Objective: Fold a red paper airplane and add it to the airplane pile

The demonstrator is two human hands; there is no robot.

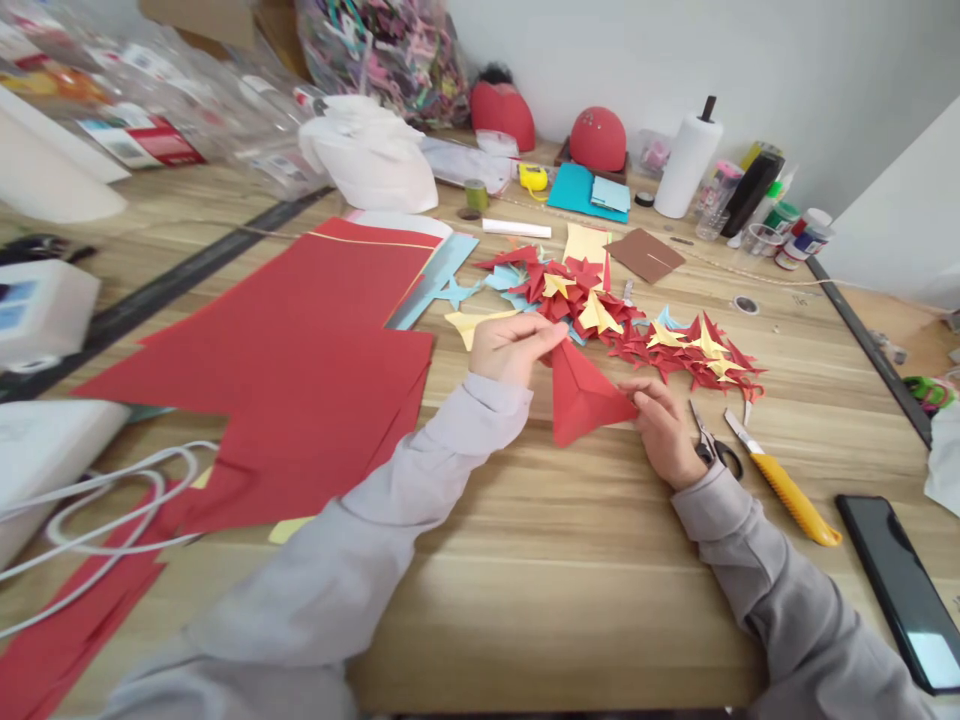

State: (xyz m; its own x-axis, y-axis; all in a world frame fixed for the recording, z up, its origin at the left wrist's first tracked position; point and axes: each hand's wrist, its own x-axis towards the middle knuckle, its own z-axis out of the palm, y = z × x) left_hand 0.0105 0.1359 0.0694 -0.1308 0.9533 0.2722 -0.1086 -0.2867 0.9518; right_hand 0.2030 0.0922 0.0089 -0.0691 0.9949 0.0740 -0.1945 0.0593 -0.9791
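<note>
Above a pale wood-grain tabletop (525, 600), the bare left hand (504, 352) and bare right hand (666, 435) pinch a creased, triangular red paper piece (585, 405) between them, left at its far corner, right at its right-hand one, long axis apparently slanting between those corners

No lettering readable; print on red-white label (174, 145) and squat jars (804, 240) too small or blurred
</note>
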